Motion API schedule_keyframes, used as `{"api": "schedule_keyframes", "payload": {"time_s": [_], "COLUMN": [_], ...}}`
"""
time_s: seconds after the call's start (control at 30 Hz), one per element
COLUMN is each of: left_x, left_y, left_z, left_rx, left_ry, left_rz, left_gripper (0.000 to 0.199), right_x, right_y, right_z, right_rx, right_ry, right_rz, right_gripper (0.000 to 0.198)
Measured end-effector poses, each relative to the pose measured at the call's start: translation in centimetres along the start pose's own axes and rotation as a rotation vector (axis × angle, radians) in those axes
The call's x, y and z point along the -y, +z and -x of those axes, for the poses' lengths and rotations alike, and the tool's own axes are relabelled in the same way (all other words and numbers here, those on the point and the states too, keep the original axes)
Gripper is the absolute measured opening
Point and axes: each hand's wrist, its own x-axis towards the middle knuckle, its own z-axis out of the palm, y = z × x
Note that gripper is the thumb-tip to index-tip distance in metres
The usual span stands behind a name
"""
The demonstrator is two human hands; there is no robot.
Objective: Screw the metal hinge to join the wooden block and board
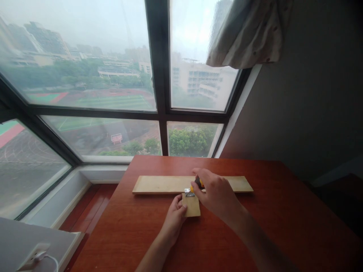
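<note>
Small board (pixel 193 207) — in left hand (pixel 176 212), metal bracket (pixel 188 193) on top

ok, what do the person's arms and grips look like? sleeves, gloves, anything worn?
Left forearm and right forearm: bare, no sleeves in frame. Left grip and right grip: human, ungloved. No watch or bracelet shows at the wrists; rings can't be made out.
</note>
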Motion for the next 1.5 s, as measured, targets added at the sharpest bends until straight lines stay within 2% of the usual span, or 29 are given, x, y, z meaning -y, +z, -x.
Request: {"api": "schedule_keyframes", "payload": {"time_s": [0.33, 0.53, 0.63, 0.73, 0.87, 1.03, 1.2, 1.4, 1.5], "left_x": [-0.28, -0.40, -0.36, -0.32, -0.23, 0.09, 0.16, -0.02, -0.12], "left_y": [-0.18, 0.03, 0.03, -0.03, -0.10, -0.26, -0.50, -0.44, -0.31], "left_z": [-0.23, -0.04, 0.01, 0.05, 0.01, -0.32, -0.52, -0.34, -0.28], "left_rx": [-0.010, 0.000, 0.006, 0.005, 0.000, -0.023, 0.018, 0.041, 0.047], "left_ry": [-0.014, -0.012, -0.006, -0.008, -0.013, -0.008, -0.017, -0.014, -0.016], "left_rz": [-0.009, 0.004, 0.001, -0.009, -0.014, 0.006, 0.008, 0.017, 0.019], "left_gripper": [0.055, 0.054, 0.054, 0.054, 0.055, 0.058, 0.056, 0.053, 0.053], "right_x": [-0.04, 0.07, 0.14, 0.04, -0.22, -0.11, 0.13, -0.13, -0.21], "right_y": [0.04, -0.35, -0.30, -0.09, 0.12, 0.02, -0.29, -0.15, -0.09], "right_z": [-0.06, 0.28, 0.27, 0.10, -0.06, 0.15, 0.40, 0.12, 0.09], "right_rx": [-0.014, 0.005, -0.003, -0.024, -0.024, -0.034, -0.039, -0.027, -0.031], "right_ry": [-0.009, -0.132, -0.132, -0.050, 0.025, 0.013, -0.010, -0.031, -0.055], "right_rz": [-0.044, -0.130, -0.139, -0.059, 0.014, 0.000, -0.016, -0.081, -0.111], "right_gripper": [0.038, 0.056, 0.049, 0.036, 0.033, 0.038, 0.045, 0.028, 0.031]}}
